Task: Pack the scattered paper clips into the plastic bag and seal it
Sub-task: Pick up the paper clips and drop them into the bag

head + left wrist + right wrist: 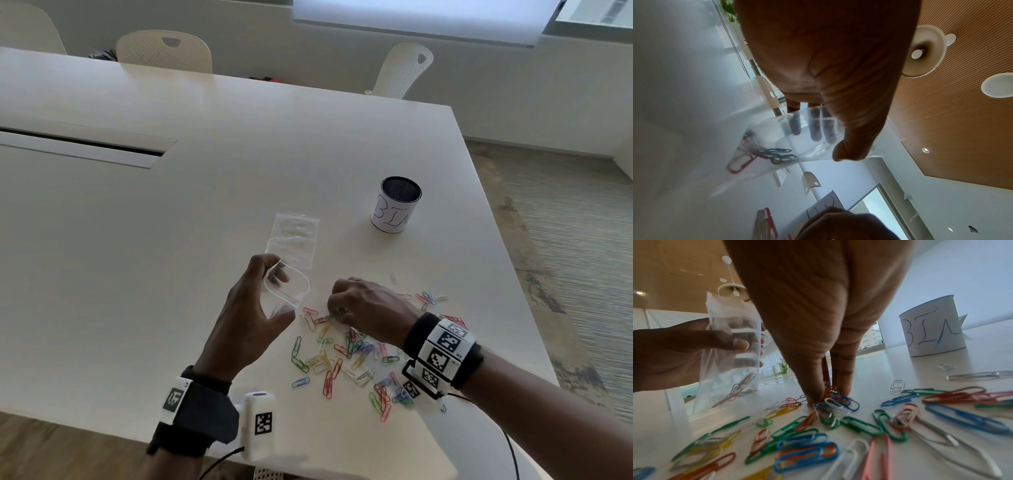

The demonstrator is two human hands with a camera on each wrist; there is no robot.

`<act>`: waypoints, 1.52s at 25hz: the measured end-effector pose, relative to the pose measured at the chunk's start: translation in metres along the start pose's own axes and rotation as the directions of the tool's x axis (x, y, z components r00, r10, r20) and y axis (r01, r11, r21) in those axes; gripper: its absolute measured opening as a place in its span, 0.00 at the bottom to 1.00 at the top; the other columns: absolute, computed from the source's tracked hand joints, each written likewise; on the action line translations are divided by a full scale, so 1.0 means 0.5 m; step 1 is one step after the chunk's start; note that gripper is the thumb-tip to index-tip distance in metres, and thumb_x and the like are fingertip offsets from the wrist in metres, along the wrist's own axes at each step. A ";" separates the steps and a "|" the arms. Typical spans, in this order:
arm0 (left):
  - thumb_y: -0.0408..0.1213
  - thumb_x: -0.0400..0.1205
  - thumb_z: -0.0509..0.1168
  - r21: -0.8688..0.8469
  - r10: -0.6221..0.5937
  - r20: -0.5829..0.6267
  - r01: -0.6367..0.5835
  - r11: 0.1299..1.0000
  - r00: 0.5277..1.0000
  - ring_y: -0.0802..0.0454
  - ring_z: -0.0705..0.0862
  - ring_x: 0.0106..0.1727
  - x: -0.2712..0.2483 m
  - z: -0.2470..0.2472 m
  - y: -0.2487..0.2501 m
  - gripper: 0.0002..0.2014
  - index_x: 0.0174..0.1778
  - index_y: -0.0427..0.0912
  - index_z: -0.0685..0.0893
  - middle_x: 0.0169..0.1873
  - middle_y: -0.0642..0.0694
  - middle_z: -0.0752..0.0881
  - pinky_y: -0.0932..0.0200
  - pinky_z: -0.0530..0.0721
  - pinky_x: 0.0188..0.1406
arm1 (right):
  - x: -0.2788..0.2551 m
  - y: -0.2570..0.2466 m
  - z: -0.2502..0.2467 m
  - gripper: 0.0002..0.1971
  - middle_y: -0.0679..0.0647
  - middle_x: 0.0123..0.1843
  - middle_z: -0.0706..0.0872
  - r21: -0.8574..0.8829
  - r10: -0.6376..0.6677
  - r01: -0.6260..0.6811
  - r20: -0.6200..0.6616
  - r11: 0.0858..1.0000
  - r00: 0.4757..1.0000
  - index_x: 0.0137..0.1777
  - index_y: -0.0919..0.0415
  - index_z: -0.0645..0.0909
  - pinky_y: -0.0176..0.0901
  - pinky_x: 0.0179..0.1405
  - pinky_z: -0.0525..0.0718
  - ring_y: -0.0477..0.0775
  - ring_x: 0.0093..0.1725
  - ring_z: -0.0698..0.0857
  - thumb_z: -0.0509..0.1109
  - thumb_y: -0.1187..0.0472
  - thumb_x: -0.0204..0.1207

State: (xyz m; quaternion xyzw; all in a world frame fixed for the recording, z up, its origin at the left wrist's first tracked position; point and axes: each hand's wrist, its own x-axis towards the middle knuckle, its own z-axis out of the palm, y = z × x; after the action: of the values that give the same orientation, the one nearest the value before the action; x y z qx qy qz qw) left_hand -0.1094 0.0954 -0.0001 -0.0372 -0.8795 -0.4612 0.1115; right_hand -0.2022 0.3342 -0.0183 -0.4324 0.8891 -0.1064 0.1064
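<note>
My left hand (279, 296) holds a small clear zip bag (296, 286) upright just above the table, thumb on one side and fingers on the other, its mouth gaping. In the left wrist view the bag (777, 133) holds several clips (774, 155) at its bottom. Coloured paper clips (342, 359) lie scattered on the white table (171, 240) to the right of the bag. My right hand (337, 313) is down among them, its fingertips (813, 395) pinching a small bunch of clips (831, 391) against the tabletop.
A flat clear bag (294, 238) lies on the table just beyond the held one. A white cup marked "BIN" (397, 205) stands at the back right. The table's right edge (507, 257) runs close to the clips. Chairs (164, 51) line the far side.
</note>
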 end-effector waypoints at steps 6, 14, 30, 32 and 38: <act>0.41 0.75 0.82 0.003 -0.003 0.006 0.003 1.000 1.000 0.65 0.83 0.59 0.001 0.033 -0.008 0.31 0.67 0.55 0.71 0.55 0.59 0.83 0.75 0.78 0.48 | 0.001 -0.001 0.010 0.08 0.56 0.53 0.89 0.063 0.075 -0.069 -0.089 0.996 0.993 0.53 0.63 0.91 0.43 0.44 0.94 0.50 0.43 0.92 0.69 0.67 0.87; 0.44 0.74 0.85 -0.024 -0.039 0.044 0.040 0.999 0.998 0.70 0.82 0.60 0.010 0.061 -0.008 0.34 0.70 0.54 0.72 0.56 0.63 0.83 0.76 0.79 0.48 | -0.038 0.023 -0.061 0.06 0.51 0.43 0.96 0.607 0.423 -0.255 -0.149 0.752 0.894 0.52 0.60 0.94 0.30 0.43 0.89 0.44 0.41 0.94 0.82 0.67 0.76; 0.35 0.73 0.81 -0.017 -0.022 0.116 0.024 1.000 0.993 0.54 0.86 0.55 0.015 0.090 0.006 0.33 0.69 0.56 0.71 0.58 0.55 0.86 0.64 0.83 0.48 | 0.013 -0.104 -0.158 0.06 0.40 0.37 0.92 0.480 0.185 -0.086 -0.164 0.873 0.969 0.50 0.58 0.96 0.30 0.36 0.88 0.41 0.34 0.91 0.81 0.68 0.76; 0.34 0.73 0.80 -0.039 -0.027 0.114 0.032 0.999 0.993 0.56 0.87 0.54 0.014 0.091 0.008 0.32 0.67 0.55 0.72 0.55 0.55 0.87 0.64 0.83 0.46 | 0.022 -0.113 -0.147 0.04 0.47 0.39 0.94 0.426 0.143 -0.049 -0.193 0.903 0.971 0.49 0.59 0.96 0.24 0.33 0.82 0.40 0.33 0.89 0.81 0.67 0.77; 0.31 0.73 0.81 -0.082 -0.022 0.071 0.028 0.996 0.997 0.63 0.89 0.55 0.013 0.086 0.004 0.31 0.66 0.53 0.73 0.53 0.58 0.89 0.66 0.87 0.47 | 0.025 -0.134 -0.150 0.04 0.51 0.43 0.96 0.422 0.067 0.025 -0.202 0.906 0.977 0.49 0.60 0.95 0.35 0.45 0.92 0.41 0.41 0.94 0.79 0.68 0.79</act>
State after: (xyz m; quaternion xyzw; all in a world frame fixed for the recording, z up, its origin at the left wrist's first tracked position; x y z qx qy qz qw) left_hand -0.1225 0.1313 -0.0205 -0.0468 -0.8633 -0.4971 0.0730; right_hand -0.1809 0.2911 0.0708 -0.3758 0.8557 -0.3404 0.1032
